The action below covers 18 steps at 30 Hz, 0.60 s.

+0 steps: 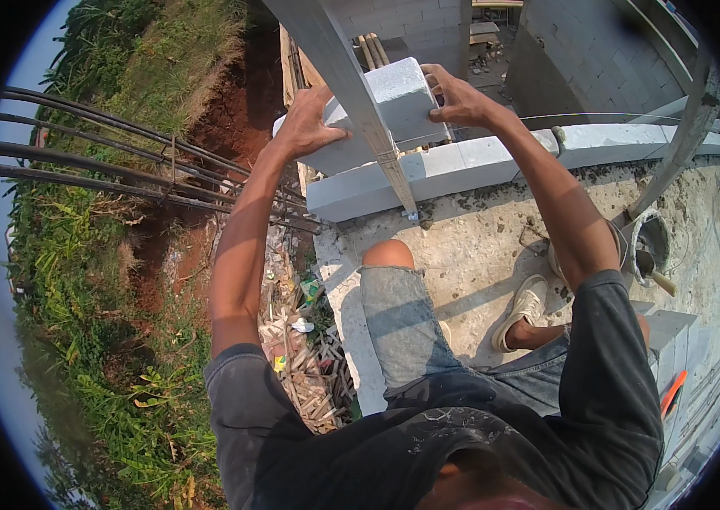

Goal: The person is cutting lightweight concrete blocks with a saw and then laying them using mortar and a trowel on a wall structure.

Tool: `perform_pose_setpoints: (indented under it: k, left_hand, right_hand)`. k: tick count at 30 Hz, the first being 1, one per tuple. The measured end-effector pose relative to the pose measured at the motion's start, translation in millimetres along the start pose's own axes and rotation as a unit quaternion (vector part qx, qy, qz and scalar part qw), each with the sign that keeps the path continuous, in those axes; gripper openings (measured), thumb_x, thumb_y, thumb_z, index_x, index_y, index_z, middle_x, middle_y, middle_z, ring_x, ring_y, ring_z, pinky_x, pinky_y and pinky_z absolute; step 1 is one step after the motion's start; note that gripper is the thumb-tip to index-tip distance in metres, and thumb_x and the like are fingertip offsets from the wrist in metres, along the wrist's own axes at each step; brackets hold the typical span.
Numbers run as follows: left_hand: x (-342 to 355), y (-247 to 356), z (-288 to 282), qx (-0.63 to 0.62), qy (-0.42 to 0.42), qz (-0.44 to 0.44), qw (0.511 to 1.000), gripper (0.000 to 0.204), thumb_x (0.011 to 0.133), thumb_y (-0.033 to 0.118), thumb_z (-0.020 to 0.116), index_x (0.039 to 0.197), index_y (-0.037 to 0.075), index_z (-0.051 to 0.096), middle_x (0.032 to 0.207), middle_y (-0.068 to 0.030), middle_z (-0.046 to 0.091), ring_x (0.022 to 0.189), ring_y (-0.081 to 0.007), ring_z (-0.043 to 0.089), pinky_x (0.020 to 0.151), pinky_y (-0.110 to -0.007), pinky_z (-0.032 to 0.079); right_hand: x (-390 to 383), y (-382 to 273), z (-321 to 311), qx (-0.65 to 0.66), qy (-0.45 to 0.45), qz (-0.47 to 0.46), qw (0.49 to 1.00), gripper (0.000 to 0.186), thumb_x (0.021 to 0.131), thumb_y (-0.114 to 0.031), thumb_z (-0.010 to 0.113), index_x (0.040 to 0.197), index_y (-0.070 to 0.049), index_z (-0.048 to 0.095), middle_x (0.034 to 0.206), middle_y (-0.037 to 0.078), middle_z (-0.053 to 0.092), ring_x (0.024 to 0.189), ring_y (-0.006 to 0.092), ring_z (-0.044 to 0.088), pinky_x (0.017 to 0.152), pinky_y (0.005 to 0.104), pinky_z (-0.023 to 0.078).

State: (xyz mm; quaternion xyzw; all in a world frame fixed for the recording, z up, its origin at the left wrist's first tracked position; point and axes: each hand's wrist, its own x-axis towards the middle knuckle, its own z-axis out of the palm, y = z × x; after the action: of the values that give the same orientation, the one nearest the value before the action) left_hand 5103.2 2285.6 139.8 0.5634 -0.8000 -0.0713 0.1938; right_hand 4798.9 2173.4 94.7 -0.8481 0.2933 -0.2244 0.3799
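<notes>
At the far left, green plants (79,340) cover a slope beside reddish bare soil (245,119), and a bundle of dark metal rods (113,174) juts across toward the corner of the wall. Beneath the rods, a heap of wood scraps and litter (296,365) lies at the foot of the pale slab (470,242). Next comes the left hand (305,126), its thumb on the near side and its fingers over the far side, pinching the left end of a white block (402,95). The block is above the low wall of white blocks (453,166), behind a slanting metal post (356,93) that crosses in front of it; whether it bears on the blocks beneath cannot be told. At the block's right end is the right hand (464,102), fingers curved and somewhat spread, thumb against the near face, clasping that end. Below, a knee in faded denim shorts (402,319) and a pale shoe (526,310) are over the slab. Farther right, a second metal post (683,136) leans near a round container (651,242), and an orange-handled tool (674,393) lies at the right edge.
</notes>
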Motion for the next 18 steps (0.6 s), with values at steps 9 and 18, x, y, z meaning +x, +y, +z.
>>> perform_pose_setpoints:
  k: [9, 18]
  left_hand:
    - [-26.1, -5.9, 14.4, 0.016, -0.017, -0.021, 0.999, 0.081, 0.060, 0.022, 0.084, 0.134, 0.013, 0.055, 0.121, -0.0155, 0.059, 0.116, -0.0367, 0.050, 0.102, -0.046, 0.038]
    - [-49.6, -7.1, 21.3, 0.012, -0.011, 0.012, 1.000, 0.082, 0.061, 0.019, 0.083, 0.137, 0.022, 0.052, 0.117, -0.0148, 0.060, 0.112, -0.0351, 0.051, 0.101, -0.045, 0.038]
  right_hand:
    - [3.6, -12.9, 13.5, -0.030, -0.093, 0.082, 0.992, 0.094, 0.071, -0.022, 0.074, 0.148, -0.003, 0.024, 0.139, 0.028, 0.048, 0.119, 0.0390, 0.058, 0.102, 0.0465, 0.048]
    - [4.6, -25.2, 24.5, -0.072, -0.147, 0.129, 0.978, 0.100, 0.066, -0.035, 0.070, 0.149, 0.002, 0.028, 0.144, 0.030, 0.044, 0.130, 0.0423, 0.048, 0.109, 0.0466, 0.042]
